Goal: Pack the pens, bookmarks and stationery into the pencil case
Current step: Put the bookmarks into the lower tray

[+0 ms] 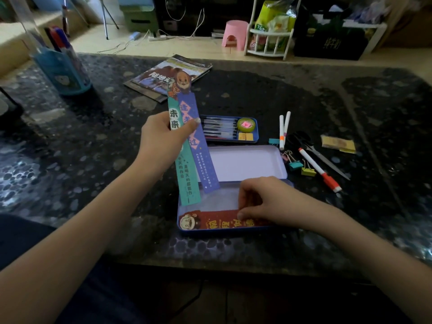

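While the dark speckled tabletop point(257, 94) carries everything, the open pencil case point(187, 230) is taken as the landmark; its lid point(243, 162) lies hinged back on the far side. Beyond the lid an inner tray point(255, 127) of pens is seen. To the right of the case lie scissors point(311, 148), a red-capped marker point(320, 170), two white pens point(284, 129) and several binder clips point(295, 164), all still unpacked.

Inside the case, along its near wall, a red bookmark point(217, 222) is laid lengthwise and is pressed flat by the curled fingers of the right hand point(264, 199). Above the left end of the case, a teal bookmark point(187, 176) and a purple bookmark point(205, 164) are pinched together by the left hand point(163, 139). Their long axes run roughly crosswise to the case, lower ends dipping over its left end. A quarter-turn is judged necessary so they lie parallel to the red one; the left hand is nearer for this.
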`<action>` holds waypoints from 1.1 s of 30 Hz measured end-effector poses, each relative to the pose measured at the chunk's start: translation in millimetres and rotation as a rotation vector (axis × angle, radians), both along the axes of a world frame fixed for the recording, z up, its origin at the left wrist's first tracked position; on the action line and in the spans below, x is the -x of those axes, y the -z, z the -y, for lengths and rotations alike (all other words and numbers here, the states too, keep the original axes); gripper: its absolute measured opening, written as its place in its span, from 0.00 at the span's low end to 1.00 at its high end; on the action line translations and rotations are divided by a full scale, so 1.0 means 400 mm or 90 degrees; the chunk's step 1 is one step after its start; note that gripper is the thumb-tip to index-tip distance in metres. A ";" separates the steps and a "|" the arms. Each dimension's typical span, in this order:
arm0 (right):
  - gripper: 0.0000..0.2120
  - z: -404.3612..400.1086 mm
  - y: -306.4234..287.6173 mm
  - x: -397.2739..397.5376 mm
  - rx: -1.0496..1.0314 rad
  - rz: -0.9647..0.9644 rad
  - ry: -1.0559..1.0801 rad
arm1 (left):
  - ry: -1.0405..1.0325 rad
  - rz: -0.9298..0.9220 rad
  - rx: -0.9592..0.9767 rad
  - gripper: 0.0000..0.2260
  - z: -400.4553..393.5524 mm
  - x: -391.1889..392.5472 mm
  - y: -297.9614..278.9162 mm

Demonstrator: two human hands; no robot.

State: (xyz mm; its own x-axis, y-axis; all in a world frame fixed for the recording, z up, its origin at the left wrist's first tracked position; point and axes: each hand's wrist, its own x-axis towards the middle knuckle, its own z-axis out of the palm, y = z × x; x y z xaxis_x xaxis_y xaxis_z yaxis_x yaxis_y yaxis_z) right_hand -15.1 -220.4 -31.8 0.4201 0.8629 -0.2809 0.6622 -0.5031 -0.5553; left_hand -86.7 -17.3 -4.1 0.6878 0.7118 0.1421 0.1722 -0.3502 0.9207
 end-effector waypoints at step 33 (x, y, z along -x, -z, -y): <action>0.12 -0.010 -0.049 0.009 -0.116 -0.278 0.106 | 0.201 -0.021 0.179 0.07 0.112 -0.001 0.053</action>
State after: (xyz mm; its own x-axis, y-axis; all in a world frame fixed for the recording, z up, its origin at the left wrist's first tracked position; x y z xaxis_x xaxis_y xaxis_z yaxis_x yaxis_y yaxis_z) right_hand -18.9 -216.4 -12.1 0.4323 0.8458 -0.3126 0.2671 -0.4512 -0.8515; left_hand -86.4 -61.9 -25.3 0.8791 0.4736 -0.0542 0.1284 -0.1258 0.9837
